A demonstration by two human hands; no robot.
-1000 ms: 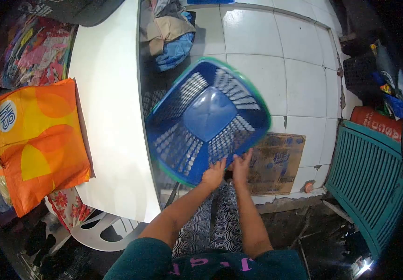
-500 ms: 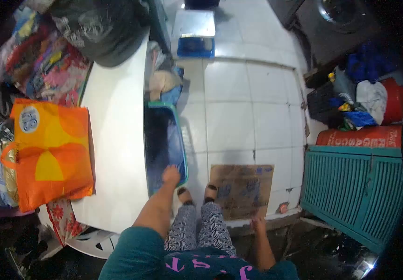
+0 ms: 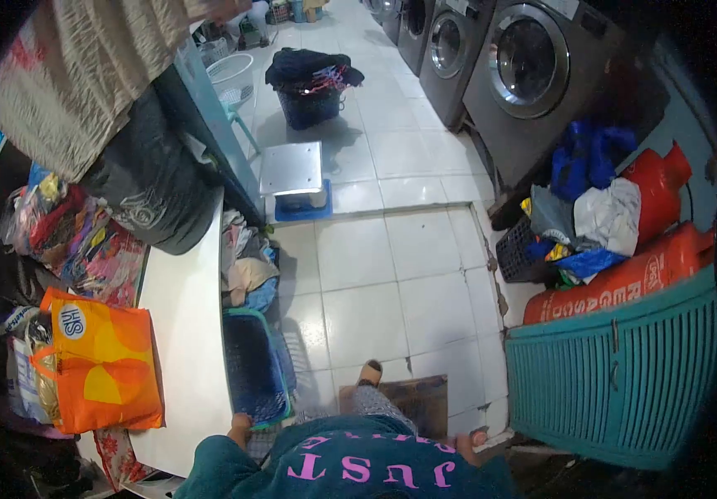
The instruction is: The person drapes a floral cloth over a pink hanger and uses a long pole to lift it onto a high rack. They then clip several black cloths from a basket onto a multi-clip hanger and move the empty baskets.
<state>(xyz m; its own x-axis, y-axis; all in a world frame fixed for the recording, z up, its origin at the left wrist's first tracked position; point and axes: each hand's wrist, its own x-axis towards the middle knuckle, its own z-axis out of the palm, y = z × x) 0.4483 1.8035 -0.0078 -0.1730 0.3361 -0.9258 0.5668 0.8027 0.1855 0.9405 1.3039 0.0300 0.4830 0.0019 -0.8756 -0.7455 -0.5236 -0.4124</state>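
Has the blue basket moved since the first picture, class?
Yes. The blue basket, earlier held up over the tiled floor, now sits low beside the white table.

Single head camera, high and angled forward-down over a laundry floor

The wide lens looks past the wearer's shirt (image 3: 358,466) at the bottom edge, with the table (image 3: 179,333) and basket (image 3: 252,370) near on the left, the washers (image 3: 533,66) far at top right, and the teal gate (image 3: 616,374) close on the right; there is no second view

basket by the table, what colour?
Blue basket with a green rim, seen in the head view.
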